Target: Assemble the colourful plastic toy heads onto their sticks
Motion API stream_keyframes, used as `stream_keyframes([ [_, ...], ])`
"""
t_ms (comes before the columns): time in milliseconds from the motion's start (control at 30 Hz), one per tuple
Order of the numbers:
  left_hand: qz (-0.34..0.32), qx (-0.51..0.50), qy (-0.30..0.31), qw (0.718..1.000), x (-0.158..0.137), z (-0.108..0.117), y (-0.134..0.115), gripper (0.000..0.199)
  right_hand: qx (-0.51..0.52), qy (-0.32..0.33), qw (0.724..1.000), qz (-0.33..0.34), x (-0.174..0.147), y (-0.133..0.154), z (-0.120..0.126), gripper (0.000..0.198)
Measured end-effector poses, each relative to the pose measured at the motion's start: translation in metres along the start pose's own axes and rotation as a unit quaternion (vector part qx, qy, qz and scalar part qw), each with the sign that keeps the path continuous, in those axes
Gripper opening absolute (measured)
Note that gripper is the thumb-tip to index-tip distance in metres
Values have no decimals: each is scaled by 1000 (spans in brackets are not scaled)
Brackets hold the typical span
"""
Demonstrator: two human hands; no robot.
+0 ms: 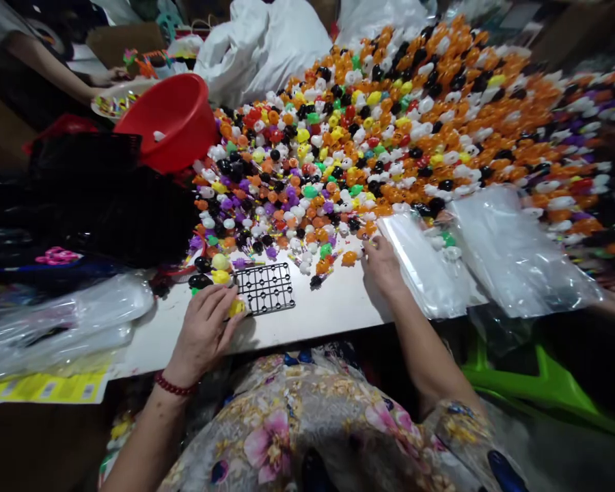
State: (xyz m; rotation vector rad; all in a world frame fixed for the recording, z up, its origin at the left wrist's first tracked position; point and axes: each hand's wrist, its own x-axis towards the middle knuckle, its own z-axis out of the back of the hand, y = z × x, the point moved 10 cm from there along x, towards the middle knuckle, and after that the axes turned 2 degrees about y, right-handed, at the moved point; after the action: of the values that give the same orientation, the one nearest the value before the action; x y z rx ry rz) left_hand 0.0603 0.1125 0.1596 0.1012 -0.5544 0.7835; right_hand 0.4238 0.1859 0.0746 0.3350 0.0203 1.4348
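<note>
Floral-print cloth in grey, pink and yellow (287, 424) is closest to the lens in the head view, the only feed I've got. Just past it, on the white desk (333, 314), I've got a black plastic lattice grid (266, 288) sitting between the hands, nearer the left hand (205, 324). The left fingers curve over a glossy yellow rounded piece (237, 307) at its near left corner, with the thumb spread from them; can't tell if they're really clamped on it. On the right hand (382, 263), the fingertips are bunched close at the edge of a heap of small multicoloured plastic figures (318, 178). Can't tell if anything's pinched there.

My guess on handling: the grid's feather-light, fairly stiff, with thin bars that could snap, so I'd hold it by the outer frame. Figures look light, hard and slick; I'd pinch them round the body.

Containers: a round red plastic basin (182, 96) has one small white piece (158, 136) showing inside, and a pale shallow bowl (133, 87) beside it holds bright little bits (115, 104). Clear flat plastic bags (425, 266) lie by the right forearm, contents unclear to me.
</note>
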Motion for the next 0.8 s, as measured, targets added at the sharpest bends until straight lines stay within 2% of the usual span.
stream_keyframes([
  [100, 2, 1, 2, 1000, 0, -2, 0, 61, -44, 27, 999, 15, 0, -8, -7, 22],
  [200, 7, 0, 1, 1000, -1, -3, 0, 58, -44, 8, 998, 50, -6, 8, -8, 19],
  [400, 30, -10, 24, 999, -4, -9, 4, 51, 26, -21, 990, 140, -24, 71, -10, 20],
  [500, 35, -5, 32, 999, -5, -11, 6, 51, 98, 11, 983, 156, -31, 105, -20, 18],
  [567, 34, -6, 33, 999, -5, -11, 6, 51, 182, 42, 970, 154, -34, 128, -29, 15],
  [667, 40, -14, 41, 998, -6, -12, 7, 50, 346, 120, 921, 130, -37, 165, -52, 9],
  [800, 52, -13, 53, 997, -6, -15, 10, 49, 532, 276, 800, 21, -45, 217, -100, 8],
])
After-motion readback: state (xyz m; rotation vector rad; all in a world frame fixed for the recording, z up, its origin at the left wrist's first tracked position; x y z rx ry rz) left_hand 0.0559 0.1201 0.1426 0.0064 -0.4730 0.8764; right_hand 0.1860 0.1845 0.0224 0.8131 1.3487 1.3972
